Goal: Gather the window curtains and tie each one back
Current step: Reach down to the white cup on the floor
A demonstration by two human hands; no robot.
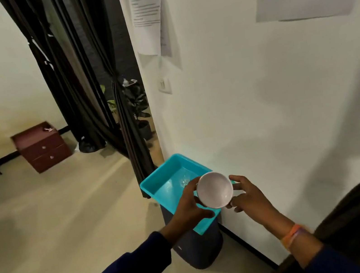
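Dark curtains hang at a window opening on the far side of the room. The right curtain (pixel 119 94) is gathered and pinched in at mid height. The left curtain (pixel 60 68) hangs in loose folds with a tie around it higher up. Close to me, both hands hold a white bowl (pixel 215 188) above a turquoise tray (pixel 158 183). My left hand (pixel 190 202) grips the bowl's left side. On the bowl's right rim rest the fingers of my right hand (pixel 247 193). A small clear glass object lies in the tray.
The tray sits on a dark bin (pixel 199 245) against the white wall. A maroon drawer unit (pixel 41 146) stands on the floor at left. Potted plants (pixel 139 105) show behind the curtains. Papers and a switch (pixel 164 84) are on the wall. Dark fabric fills the bottom right corner.
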